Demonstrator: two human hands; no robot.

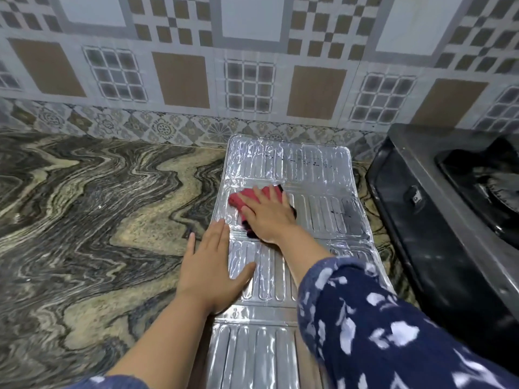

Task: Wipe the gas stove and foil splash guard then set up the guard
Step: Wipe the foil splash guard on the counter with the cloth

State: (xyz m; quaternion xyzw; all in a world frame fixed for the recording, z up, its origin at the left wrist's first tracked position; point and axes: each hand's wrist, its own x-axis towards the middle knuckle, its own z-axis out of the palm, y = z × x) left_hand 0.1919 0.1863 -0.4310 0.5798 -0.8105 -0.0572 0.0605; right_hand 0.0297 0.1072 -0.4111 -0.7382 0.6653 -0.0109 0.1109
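Note:
The silver foil splash guard [292, 167] lies flat and unfolded on the marbled counter, running from the wall toward me. My right hand [268, 213] presses a red and black cloth [238, 199] onto its middle panel with fingers spread flat. My left hand [212, 266] rests flat on the guard's left edge, palm down, fingers straight, partly on the counter. The black gas stove [438, 220] stands to the right of the guard, with one burner visible at the frame's right edge.
The swirled grey and tan stone counter [98, 206] stretches to the left. A patterned tile wall [252, 80] rises directly behind the guard and stove. A narrow strip of counter separates the guard from the stove's side.

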